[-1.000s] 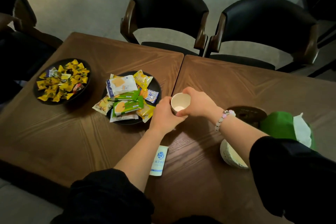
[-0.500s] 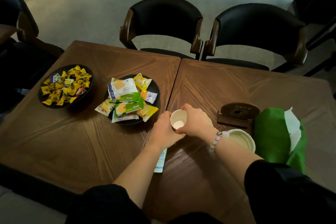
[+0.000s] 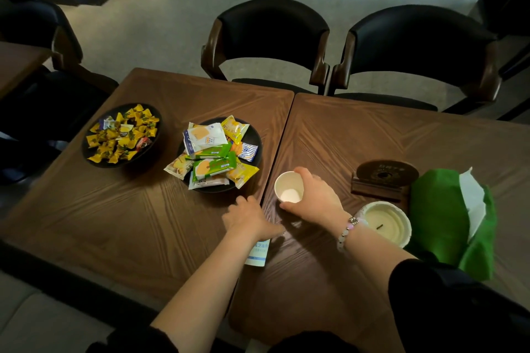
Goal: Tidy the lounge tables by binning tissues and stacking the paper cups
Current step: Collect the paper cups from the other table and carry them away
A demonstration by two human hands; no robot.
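Open tabletop beyond paper cup; snack plate left, candle right.

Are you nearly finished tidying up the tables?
Hard to say. No loose tissues show, so that part looks done. The right hand grips one paper cup; the left hand rests open beside it. A white packet lies on the table, not yet cleared.
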